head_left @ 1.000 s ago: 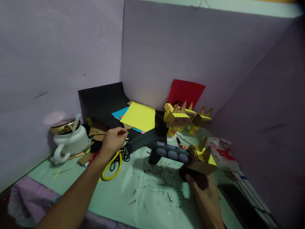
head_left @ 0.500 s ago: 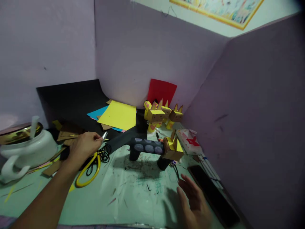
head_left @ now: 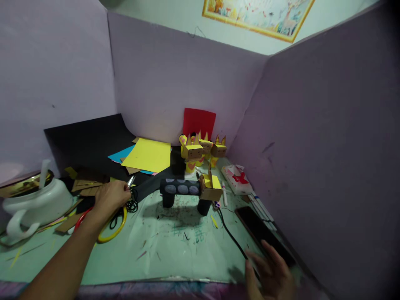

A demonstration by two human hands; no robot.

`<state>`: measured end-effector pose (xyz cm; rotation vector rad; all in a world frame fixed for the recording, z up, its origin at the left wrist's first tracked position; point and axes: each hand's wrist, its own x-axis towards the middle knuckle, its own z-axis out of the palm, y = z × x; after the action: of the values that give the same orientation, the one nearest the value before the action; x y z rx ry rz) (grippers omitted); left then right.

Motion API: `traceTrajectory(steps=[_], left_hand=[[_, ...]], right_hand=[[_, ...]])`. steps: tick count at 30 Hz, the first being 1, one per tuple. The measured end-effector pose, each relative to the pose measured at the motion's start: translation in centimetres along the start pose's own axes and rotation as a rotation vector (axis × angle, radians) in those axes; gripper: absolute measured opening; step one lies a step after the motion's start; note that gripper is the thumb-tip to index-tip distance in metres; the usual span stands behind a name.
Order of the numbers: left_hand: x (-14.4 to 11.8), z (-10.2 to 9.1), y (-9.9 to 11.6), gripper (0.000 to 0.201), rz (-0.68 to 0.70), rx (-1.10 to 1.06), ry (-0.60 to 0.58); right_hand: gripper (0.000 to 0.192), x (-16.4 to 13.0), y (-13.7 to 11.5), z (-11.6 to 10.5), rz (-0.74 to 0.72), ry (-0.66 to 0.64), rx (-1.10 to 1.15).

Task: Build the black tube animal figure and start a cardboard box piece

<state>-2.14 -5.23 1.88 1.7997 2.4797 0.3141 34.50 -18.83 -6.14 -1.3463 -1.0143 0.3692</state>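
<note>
My left hand is closed around the middle of a pair of scissors. The blade tip pokes out past the fingers, and the yellow handle and red handle show either side of the wrist. A tangle of black cord lies beside that hand. Low on the right, my right hand is blurred, its fingers apart and holding nothing, over the near end of a dark phone. Between the hands stands a black cardboard animal with grey spots and a brown, yellow-topped box head.
Several yellow cardboard animals stand at the back before a red sheet. Yellow paper tops a pile on black card. A white pot sits at left. A tissue pack, markers and black cable lie right.
The camera view has shifted. My right hand has moved right and nearer to me, across the phone's near end, uncovering more of the cable. My left hand stays on the scissors.
</note>
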Motion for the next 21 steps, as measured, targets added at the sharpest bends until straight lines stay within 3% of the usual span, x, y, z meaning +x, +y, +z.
traceTrajectory(steps=[3, 5, 7, 9, 11, 13, 17, 21], left_hand=[[0.3, -0.3, -0.2, 0.035, -0.035, -0.148, 0.149], [0.3, -0.4, 0.0, 0.039, -0.014, -0.343, 0.203], [0.0, -0.4, 0.7, 0.040, 0.078, -0.578, 0.124], [-0.7, -0.2, 1.7, 0.043, 0.206, -0.769, -0.046], [-1.4, 0.2, 2.8, 0.048, 0.308, -0.859, -0.199], [-2.0, 0.7, 3.7, 0.050, 0.353, -0.875, -0.273], [-2.5, 1.5, 4.5, 0.044, 0.338, -0.844, -0.255], [-2.2, 2.4, 4.4, 0.041, 0.328, -0.881, -0.230]], right_hand=[[0.064, 0.4, 0.1, 0.2, -0.086, 0.033, 0.023], [0.063, 1.3, -0.6, 0.8, 0.001, -0.048, 0.098], [0.064, 2.9, -1.5, 2.0, 0.106, -0.152, 0.198], [0.069, 4.9, -2.2, 3.9, 0.159, -0.268, 0.278], [0.076, 6.8, -2.5, 6.3, 0.178, -0.417, 0.335], [0.080, 8.3, -2.4, 8.5, 0.149, -0.535, 0.362], [0.068, 9.6, -2.1, 11.3, 0.113, -0.591, 0.297], [0.053, 9.9, -1.8, 12.0, 0.157, -0.610, 0.203]])
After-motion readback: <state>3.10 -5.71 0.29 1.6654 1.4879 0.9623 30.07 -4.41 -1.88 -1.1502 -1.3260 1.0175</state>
